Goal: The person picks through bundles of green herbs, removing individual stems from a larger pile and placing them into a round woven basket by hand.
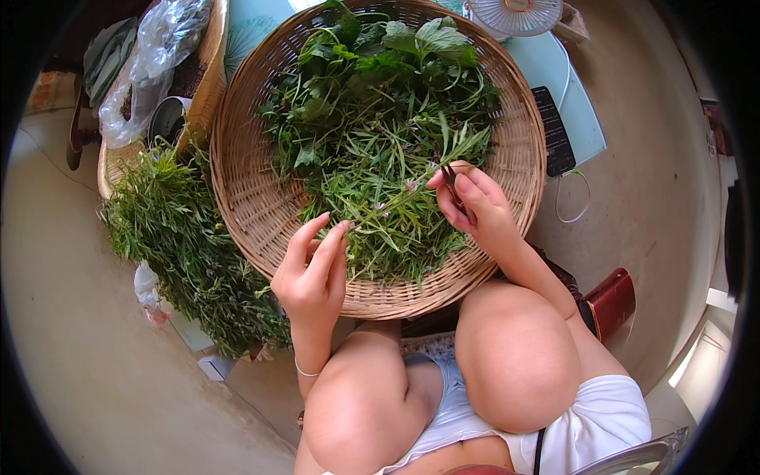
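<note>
A long leafy sprig (395,202) with small pale purple flowers stretches between my hands above a round wicker basket (237,166). My left hand (314,261) pinches its lower end between thumb and fingers. In my right hand (481,202) are small dark snips (452,187), their tips up against the sprig near its leafy top. Whether the blades are closed on the stem cannot be made out. Beneath the sprig, cut narrow green leaves (386,249) fill the near part of the basket. Broad leafy greens (380,59) with curling stems are heaped at its far side.
A large bundle of uncut herb stems (190,249) lies left of the basket. Behind it stands a woven tray (208,77) with a plastic bag (160,59) and a cup (169,119). A phone (553,130) with a cable rests on the pale blue table (585,127).
</note>
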A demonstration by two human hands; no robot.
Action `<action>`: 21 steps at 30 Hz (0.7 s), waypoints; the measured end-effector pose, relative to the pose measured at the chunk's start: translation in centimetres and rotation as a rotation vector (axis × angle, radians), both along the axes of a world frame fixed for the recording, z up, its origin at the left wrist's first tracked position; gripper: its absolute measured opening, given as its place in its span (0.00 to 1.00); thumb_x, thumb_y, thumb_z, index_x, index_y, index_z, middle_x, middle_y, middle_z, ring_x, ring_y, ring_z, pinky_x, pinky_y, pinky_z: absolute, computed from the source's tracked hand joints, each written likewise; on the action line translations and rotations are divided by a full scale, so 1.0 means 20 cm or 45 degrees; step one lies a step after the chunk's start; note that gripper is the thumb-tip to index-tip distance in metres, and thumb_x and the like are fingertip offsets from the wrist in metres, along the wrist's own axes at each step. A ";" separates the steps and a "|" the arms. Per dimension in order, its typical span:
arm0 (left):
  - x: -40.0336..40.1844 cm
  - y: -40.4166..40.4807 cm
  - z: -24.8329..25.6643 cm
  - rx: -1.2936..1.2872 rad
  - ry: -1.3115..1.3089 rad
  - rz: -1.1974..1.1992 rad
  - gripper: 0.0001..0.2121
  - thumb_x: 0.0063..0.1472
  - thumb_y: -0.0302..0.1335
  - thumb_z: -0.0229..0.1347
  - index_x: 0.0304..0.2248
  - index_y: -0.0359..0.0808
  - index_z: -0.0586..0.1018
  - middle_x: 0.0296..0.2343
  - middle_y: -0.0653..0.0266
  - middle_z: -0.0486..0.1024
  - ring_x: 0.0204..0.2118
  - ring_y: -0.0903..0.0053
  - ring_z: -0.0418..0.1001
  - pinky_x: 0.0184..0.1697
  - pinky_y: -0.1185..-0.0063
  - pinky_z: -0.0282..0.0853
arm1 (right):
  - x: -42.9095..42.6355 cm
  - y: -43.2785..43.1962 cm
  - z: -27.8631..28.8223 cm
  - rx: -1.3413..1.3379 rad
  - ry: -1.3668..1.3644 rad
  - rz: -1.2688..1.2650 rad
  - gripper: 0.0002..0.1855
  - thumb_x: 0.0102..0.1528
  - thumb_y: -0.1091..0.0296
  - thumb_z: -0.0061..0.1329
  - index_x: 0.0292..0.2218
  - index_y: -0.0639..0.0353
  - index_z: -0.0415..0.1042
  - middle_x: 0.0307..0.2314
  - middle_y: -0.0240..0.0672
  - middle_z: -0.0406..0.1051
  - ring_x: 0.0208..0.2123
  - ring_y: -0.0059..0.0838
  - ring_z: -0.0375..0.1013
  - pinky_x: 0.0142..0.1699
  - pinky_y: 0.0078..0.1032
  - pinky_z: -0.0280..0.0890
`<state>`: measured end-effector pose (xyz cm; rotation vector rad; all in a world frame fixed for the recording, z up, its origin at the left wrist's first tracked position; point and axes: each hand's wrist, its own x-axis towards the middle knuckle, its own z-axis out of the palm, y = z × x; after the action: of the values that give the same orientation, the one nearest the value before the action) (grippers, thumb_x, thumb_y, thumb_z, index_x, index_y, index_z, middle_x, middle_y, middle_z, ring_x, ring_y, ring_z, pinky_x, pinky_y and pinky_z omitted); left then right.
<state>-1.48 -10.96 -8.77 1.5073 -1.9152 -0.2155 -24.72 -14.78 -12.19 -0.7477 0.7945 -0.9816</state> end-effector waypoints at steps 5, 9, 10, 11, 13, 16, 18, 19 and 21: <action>-0.02 0.00 -0.01 0.099 0.010 -0.058 0.10 0.50 0.15 0.56 0.34 0.32 0.79 0.35 0.60 0.74 0.21 0.81 0.67 0.21 0.84 0.62 | -0.03 -0.01 0.00 0.081 -0.046 0.025 0.17 0.60 0.57 0.37 0.38 0.65 0.65 0.16 0.28 0.61 0.12 0.11 0.49 0.18 0.10 0.45; -0.01 -0.01 -0.03 0.042 0.056 -0.044 0.11 0.47 0.18 0.59 0.33 0.36 0.80 0.34 0.61 0.74 0.18 0.80 0.68 0.20 0.83 0.64 | -0.04 -0.01 0.00 0.134 0.071 0.038 0.16 0.60 0.58 0.39 0.36 0.64 0.66 0.14 0.27 0.60 0.12 0.11 0.49 0.18 0.11 0.44; -0.01 -0.01 -0.04 0.063 0.070 -0.047 0.11 0.47 0.18 0.59 0.33 0.36 0.79 0.34 0.60 0.74 0.18 0.80 0.68 0.20 0.83 0.64 | -0.03 -0.02 0.00 0.134 0.074 0.046 0.16 0.60 0.58 0.39 0.36 0.64 0.66 0.14 0.27 0.60 0.12 0.11 0.49 0.18 0.11 0.44; -0.01 -0.01 -0.04 0.084 0.085 -0.048 0.11 0.47 0.18 0.59 0.33 0.36 0.79 0.34 0.60 0.74 0.18 0.79 0.68 0.20 0.83 0.64 | -0.03 -0.02 0.00 0.108 0.073 0.017 0.16 0.60 0.58 0.38 0.36 0.64 0.66 0.14 0.27 0.60 0.12 0.10 0.49 0.17 0.11 0.44; 0.00 -0.01 -0.05 0.092 0.091 -0.030 0.11 0.47 0.18 0.59 0.33 0.36 0.79 0.35 0.60 0.74 0.18 0.79 0.69 0.20 0.83 0.64 | -0.01 -0.02 -0.01 0.056 0.065 -0.037 0.15 0.60 0.58 0.38 0.36 0.63 0.65 0.14 0.26 0.60 0.12 0.09 0.49 0.17 0.10 0.43; 0.00 -0.02 -0.06 0.093 0.107 0.008 0.10 0.48 0.18 0.59 0.33 0.35 0.79 0.35 0.60 0.74 0.19 0.80 0.69 0.21 0.84 0.64 | 0.01 -0.03 -0.01 0.065 0.073 0.009 0.17 0.61 0.56 0.34 0.39 0.62 0.65 0.16 0.28 0.62 0.11 0.09 0.48 0.15 0.09 0.42; 0.00 -0.02 -0.04 0.097 0.112 0.040 0.10 0.48 0.19 0.59 0.33 0.35 0.79 0.35 0.60 0.74 0.19 0.80 0.70 0.21 0.84 0.64 | 0.01 -0.03 0.00 0.100 0.155 0.058 0.20 0.61 0.54 0.31 0.40 0.63 0.65 0.17 0.29 0.63 0.11 0.09 0.47 0.15 0.10 0.42; 0.01 -0.02 -0.04 0.095 0.114 0.049 0.10 0.48 0.19 0.59 0.33 0.35 0.79 0.35 0.60 0.74 0.19 0.80 0.70 0.21 0.84 0.64 | 0.02 -0.03 0.00 0.097 0.158 0.067 0.20 0.61 0.54 0.31 0.40 0.63 0.65 0.17 0.29 0.63 0.11 0.09 0.47 0.15 0.10 0.42; 0.01 -0.02 -0.05 0.079 0.117 0.042 0.09 0.48 0.19 0.59 0.32 0.35 0.79 0.36 0.60 0.74 0.19 0.80 0.70 0.21 0.83 0.65 | 0.02 -0.02 -0.02 0.089 0.198 0.121 0.21 0.61 0.54 0.31 0.41 0.63 0.66 0.18 0.30 0.64 0.11 0.09 0.47 0.16 0.10 0.43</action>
<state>-1.22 -11.39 -9.75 1.5410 -1.8251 -0.3269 -24.35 -15.15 -12.49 -0.8005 0.9157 -0.8136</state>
